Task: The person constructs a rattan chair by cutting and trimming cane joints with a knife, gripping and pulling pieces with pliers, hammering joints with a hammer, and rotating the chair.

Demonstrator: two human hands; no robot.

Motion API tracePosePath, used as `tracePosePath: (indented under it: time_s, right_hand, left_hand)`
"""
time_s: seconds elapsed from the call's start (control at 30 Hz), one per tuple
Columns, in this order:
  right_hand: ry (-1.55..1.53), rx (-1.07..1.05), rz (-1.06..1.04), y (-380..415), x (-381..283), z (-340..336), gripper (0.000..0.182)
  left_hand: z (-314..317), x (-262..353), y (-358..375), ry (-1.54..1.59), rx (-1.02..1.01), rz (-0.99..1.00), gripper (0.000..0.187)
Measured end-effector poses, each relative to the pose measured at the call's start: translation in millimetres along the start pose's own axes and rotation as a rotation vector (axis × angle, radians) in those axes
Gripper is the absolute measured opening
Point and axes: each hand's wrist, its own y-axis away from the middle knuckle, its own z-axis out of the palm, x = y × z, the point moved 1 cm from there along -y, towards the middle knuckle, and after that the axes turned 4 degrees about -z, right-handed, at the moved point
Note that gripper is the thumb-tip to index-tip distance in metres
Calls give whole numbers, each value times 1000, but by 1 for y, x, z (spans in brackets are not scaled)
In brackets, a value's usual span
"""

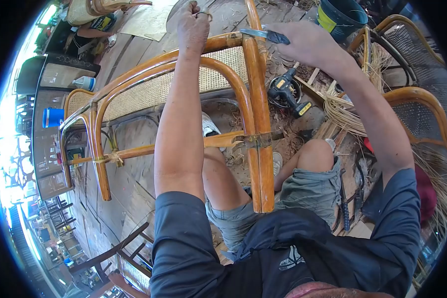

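Observation:
A glossy brown rattan chair frame [260,99] with a woven cane panel [149,92] lies tilted across my legs. My right hand [308,42] grips a knife [277,37] by its dark handle. The blade lies against or just over the bound joint [233,38] at the frame's top corner; contact is hard to tell. My left hand [192,31] is closed beyond the frame's upper rail, with a thin brown strip curling out at its fingers. Where that strip leads cannot be seen. Wrapped bindings hold the crossbar [174,148] to the legs.
A cordless drill [288,92] lies on the wooden floor among shavings. Beyond it stand a dark bucket [338,20] and a bundle of cane strips [345,114]. More rattan chairs [417,99] are at the right. Another person's arm [92,33] shows at upper left, near a blue container [53,117].

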Motion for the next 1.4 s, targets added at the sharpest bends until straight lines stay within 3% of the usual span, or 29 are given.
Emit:
tracePosePath:
  time_s: [0.03, 0.13, 0.23, 0.33, 0.5, 0.57, 0.63, 0.73, 0.83, 0.87, 0.97, 1.0, 1.17, 1.23, 1.27, 1.3, 1.33, 1.37, 1.4]
  right_hand:
    - [53, -20, -27, -5, -4, -4, 41]
    - [-36, -89, -137, 8, -39, -21, 26]
    - [152, 32, -42, 3, -20, -19, 27]
    - [151, -51, -77, -8, 3, -7, 39]
    - [1, -372, -5, -35, -16, -50, 29]
    - [26, -413, -24, -43, -23, -53, 30]
    - [197, -400, -70, -50, -35, -53, 30]
    - [215, -83, -10, -48, -29, 11, 31]
    - [3, -21, -250, -40, -4, -8, 34]
    - [-9, -102, -166, -31, 5, -7, 35]
    - [81, 161, -347, -14, 11, 2, 37]
    - [30, -67, -91, -11, 16, -4, 39]
    - [-19, -25, -178, 6, 21, 2, 43]
    - [-151, -15, -64, 38, 20, 0, 43]
    - [-258, 19, 64, 65, 22, -2, 43]
    - [-359, 55, 212, 95, 27, -4, 43]
    - [-478, -17, 491, 129, 36, 2, 42]
    - [-494, 7, 590, 170, 45, 12, 42]
    - [-494, 43, 679, 214, 56, 24, 42]
  left_hand:
    - [0, -1, 1, -12, 27, 19, 35]
    - [-1, -2, 7, -116, 112, 182, 31]
    - [0, 0, 14, -189, 149, 224, 25]
    - [2, -1, 12, -255, 52, 117, 25]
    - [-1, -6, 6, 49, 74, 131, 27]
    - [-2, 7, 10, 103, 26, 33, 28]
    - [-3, 18, 15, 135, -27, -73, 29]
    - [-3, 11, 15, 294, 39, -91, 29]
    - [-9, -9, 5, 293, 206, 0, 27]
    - [-8, -7, 12, 297, 166, -39, 25]
    - [1, 8, 9, 330, 30, -70, 21]
    - [1, 5, 8, 327, -14, -56, 21]
    - [-5, 3, 8, 100, -1, -9, 23]
    - [4, -46, -17, -77, 70, 522, 24]
    - [-4, -22, -9, -209, -12, 339, 26]
    - [-8, -45, -26, -867, -60, 649, 27]
    - [-6, -26, -19, -1358, -140, 747, 30]
    - [-6, -22, -7, -460, -233, 468, 27]
    - [-2, -18, -6, -352, -304, 293, 30]
